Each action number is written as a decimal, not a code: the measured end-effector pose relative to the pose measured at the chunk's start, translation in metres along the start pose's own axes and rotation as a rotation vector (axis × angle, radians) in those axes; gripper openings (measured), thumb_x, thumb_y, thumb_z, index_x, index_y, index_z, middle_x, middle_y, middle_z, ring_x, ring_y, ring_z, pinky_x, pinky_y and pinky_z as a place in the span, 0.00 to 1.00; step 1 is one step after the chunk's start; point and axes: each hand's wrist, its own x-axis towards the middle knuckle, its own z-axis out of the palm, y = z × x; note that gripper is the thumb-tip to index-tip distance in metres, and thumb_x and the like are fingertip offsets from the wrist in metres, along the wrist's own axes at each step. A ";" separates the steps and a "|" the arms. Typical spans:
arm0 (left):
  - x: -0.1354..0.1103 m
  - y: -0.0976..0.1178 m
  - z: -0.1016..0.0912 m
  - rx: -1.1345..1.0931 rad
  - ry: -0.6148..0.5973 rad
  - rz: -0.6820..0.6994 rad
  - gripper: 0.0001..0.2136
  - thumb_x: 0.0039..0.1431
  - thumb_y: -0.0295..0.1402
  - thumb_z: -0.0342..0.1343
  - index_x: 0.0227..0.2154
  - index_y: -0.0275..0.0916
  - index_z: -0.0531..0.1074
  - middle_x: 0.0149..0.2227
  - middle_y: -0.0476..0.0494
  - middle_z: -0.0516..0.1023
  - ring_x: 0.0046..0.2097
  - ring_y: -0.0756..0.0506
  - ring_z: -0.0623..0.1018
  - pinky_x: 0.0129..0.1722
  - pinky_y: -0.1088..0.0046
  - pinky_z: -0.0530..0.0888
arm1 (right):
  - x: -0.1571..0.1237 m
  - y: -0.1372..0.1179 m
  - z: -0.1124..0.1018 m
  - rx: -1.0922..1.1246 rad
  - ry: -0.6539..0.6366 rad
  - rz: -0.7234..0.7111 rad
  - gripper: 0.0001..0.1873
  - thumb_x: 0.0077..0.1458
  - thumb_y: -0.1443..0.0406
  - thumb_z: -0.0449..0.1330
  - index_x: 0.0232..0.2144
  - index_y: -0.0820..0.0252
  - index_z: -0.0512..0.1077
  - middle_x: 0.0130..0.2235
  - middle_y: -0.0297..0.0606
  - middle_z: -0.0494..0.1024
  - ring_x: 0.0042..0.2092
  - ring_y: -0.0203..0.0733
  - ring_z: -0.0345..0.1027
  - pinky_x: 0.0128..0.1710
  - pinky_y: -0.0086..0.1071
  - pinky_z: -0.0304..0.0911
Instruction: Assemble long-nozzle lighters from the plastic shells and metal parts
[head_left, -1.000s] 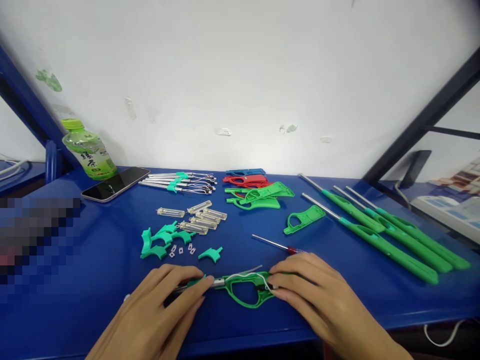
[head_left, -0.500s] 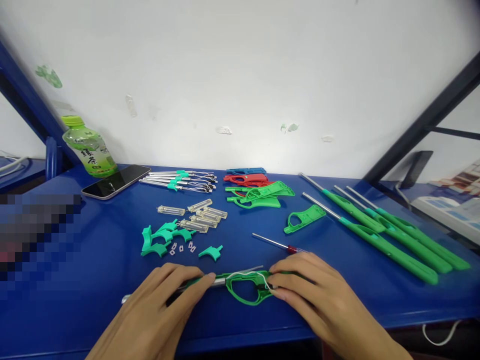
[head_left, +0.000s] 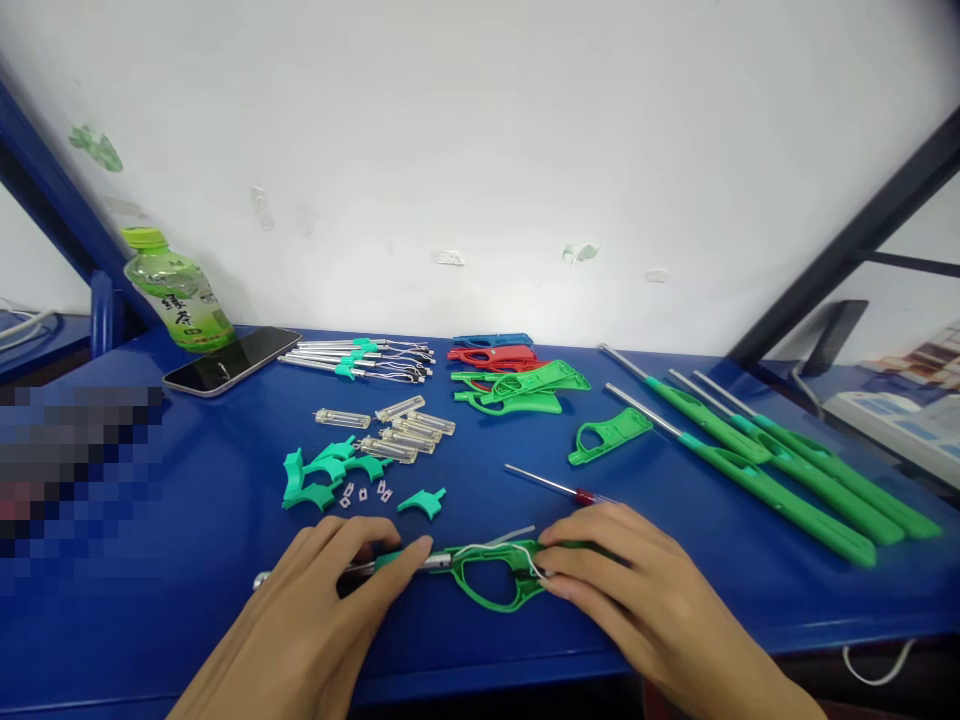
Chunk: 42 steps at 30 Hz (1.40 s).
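Note:
A half-built green lighter handle [head_left: 491,577] with a metal tube [head_left: 352,570] lies near the front edge of the blue table [head_left: 187,560]. A white wire loops over the handle. My left hand [head_left: 330,600] pinches the metal tube just left of the handle. My right hand [head_left: 637,590] presses down on the handle's right end, fingers closed over it and the wire. A small screwdriver [head_left: 551,486] with a red grip lies just behind my right hand.
Behind lie teal triggers [head_left: 322,475], clear tubes [head_left: 397,435], metal rods with teal collars [head_left: 360,360], coloured handle shells [head_left: 517,380], a loose green shell [head_left: 609,437] and three long finished green lighters [head_left: 757,460]. A phone [head_left: 229,362] and a bottle [head_left: 176,295] stand at back left.
The metal tube has slid a little to the left, so its end now shows left of my left hand. My right hand has stayed on the handle.

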 end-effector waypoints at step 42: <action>0.004 0.007 -0.007 0.043 -0.041 -0.007 0.39 0.64 0.16 0.45 0.72 0.62 0.62 0.57 0.45 0.77 0.51 0.42 0.78 0.44 0.66 0.77 | 0.003 -0.001 -0.005 -0.024 0.018 -0.041 0.09 0.75 0.64 0.59 0.49 0.51 0.80 0.47 0.38 0.84 0.46 0.43 0.80 0.54 0.43 0.74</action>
